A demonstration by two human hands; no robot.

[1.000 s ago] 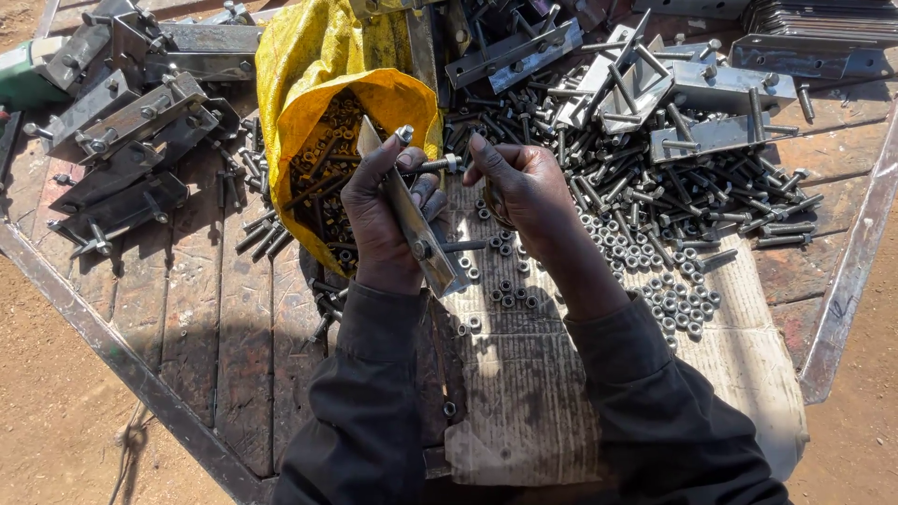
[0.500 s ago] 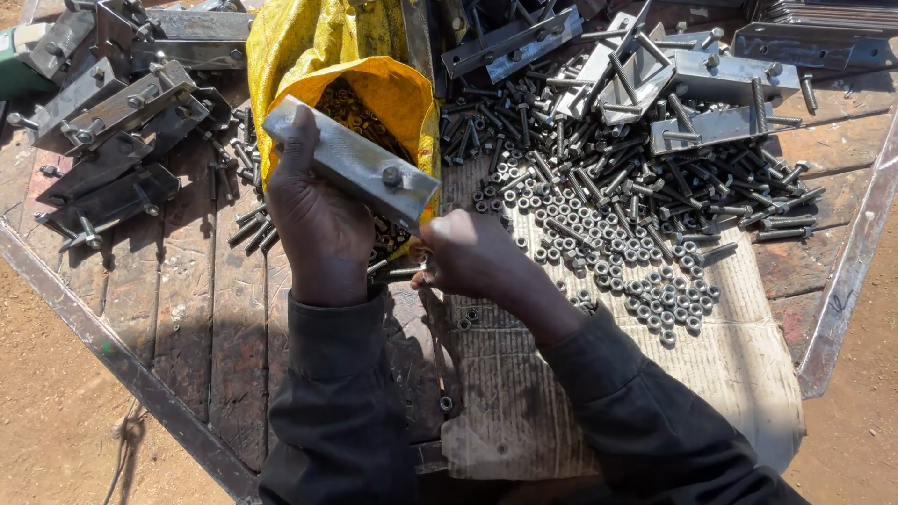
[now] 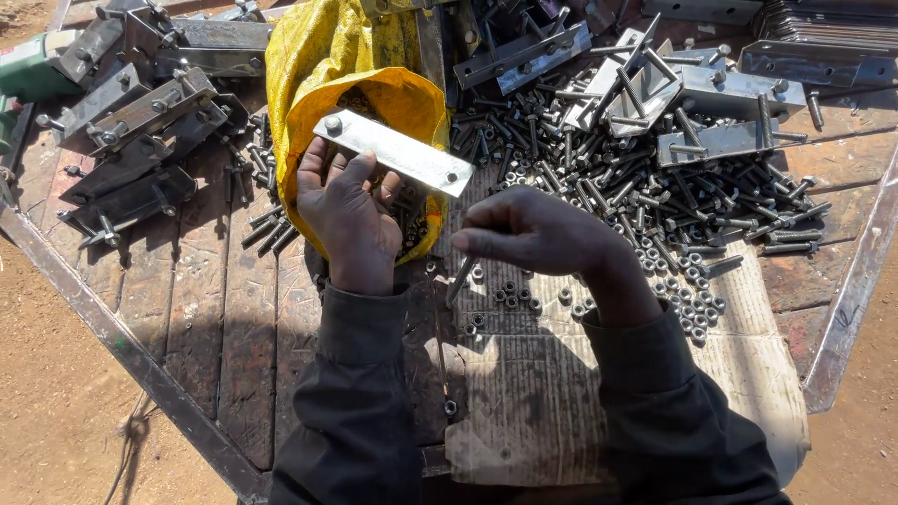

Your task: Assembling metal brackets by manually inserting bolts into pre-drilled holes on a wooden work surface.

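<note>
Right hand (image 3: 538, 234) near the front edge of the wooden table (image 3: 215, 309), fingers pinched shut on a long bolt (image 3: 459, 279) hanging point-down over loose nuts (image 3: 510, 295) on cardboard (image 3: 561, 374), seemingly just picked. Left hand (image 3: 346, 210) clamps a flat steel plate (image 3: 393, 152), tilted above the yellow sack (image 3: 360, 75) mouth, holes exposed: bright, a bolt head at each end. Bolt heap (image 3: 673, 178) lies further back towards the right edge
</note>
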